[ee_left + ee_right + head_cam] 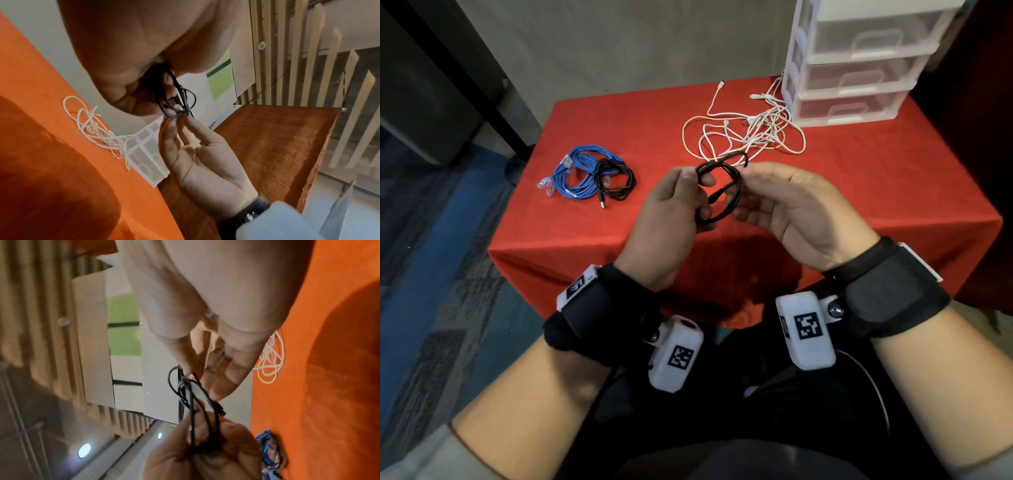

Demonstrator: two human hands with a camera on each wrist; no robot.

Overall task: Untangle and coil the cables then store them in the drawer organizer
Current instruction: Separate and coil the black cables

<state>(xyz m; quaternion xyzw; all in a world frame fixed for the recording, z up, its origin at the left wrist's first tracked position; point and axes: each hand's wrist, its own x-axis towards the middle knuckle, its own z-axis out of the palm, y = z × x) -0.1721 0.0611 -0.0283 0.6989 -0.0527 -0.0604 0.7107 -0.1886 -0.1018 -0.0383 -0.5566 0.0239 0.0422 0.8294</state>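
Both hands hold a black cable coil above the red surface.
Left hand [671, 209] grips the black cable [722, 192]; right hand [791, 212] fingers pinch its far side.

tablecloth [825, 178]: red
held cable [722, 192]: black
coiled network cable [575, 171]: blue, clear plugs
coil beside it [616, 180]: black
tangled cables [753, 133]: white
drawer organizer [859, 65]: white frame, translucent drawers
wrist tags [806, 325]: black-and-white squares
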